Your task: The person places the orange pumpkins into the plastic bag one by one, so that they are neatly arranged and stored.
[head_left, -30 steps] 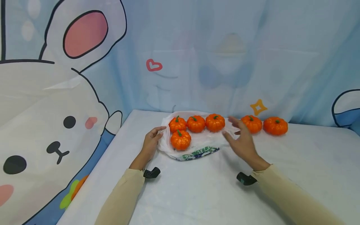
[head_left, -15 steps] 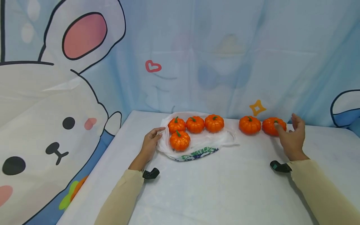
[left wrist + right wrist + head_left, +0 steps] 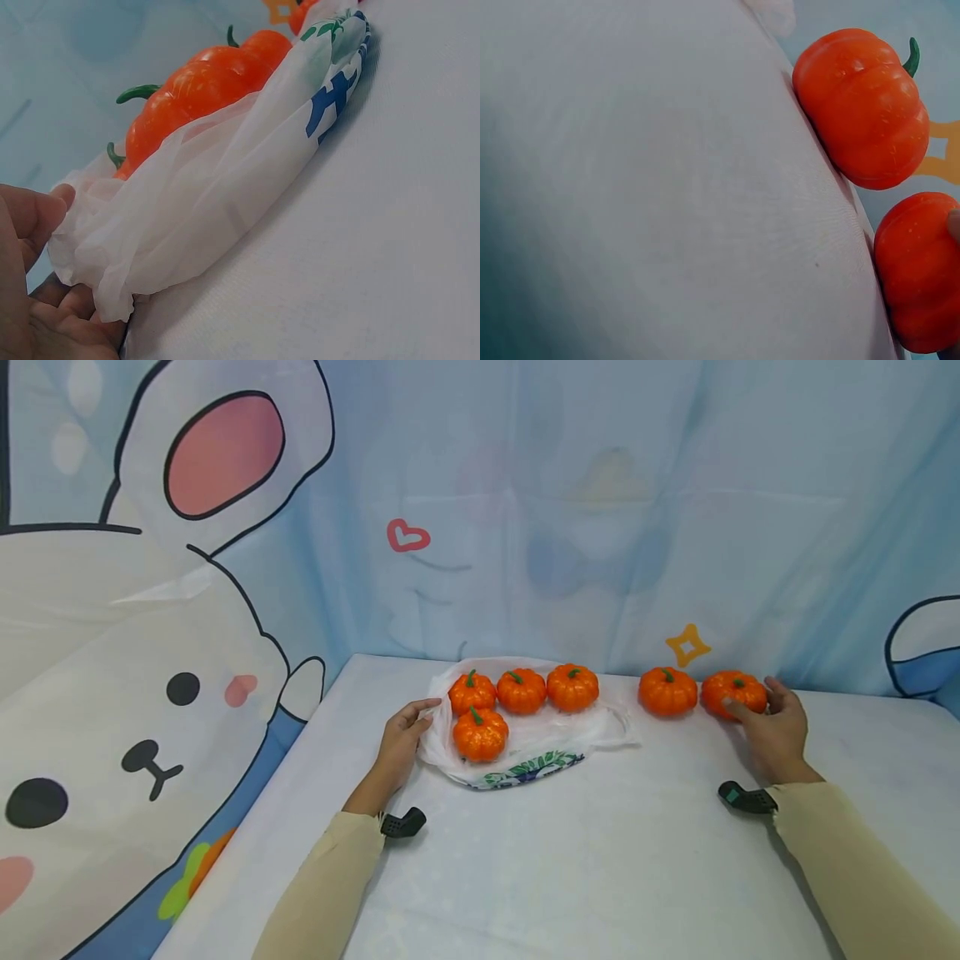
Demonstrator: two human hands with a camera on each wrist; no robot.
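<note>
At the right end of the row, my right hand grips an orange toy pumpkin with a green stem, thumb on its near side and fingers round its right side. In the right wrist view that pumpkin shows at the lower right edge, with only fingertips visible on it. My left hand pinches the left edge of a white plastic bag printed in green and blue. Several like pumpkins lie on the spread bag. The left wrist view shows the bag's gathered edge between thumb and fingers.
Another orange pumpkin stands on the white table between the bag and the gripped one. A blue printed curtain hangs along the table's back edge, and a cartoon-printed cloth covers the left side.
My right hand has moved right from the bag's right side to the rightmost pumpkin and closed round it. The bag's right edge has been let go. My left hand stays at the bag.
</note>
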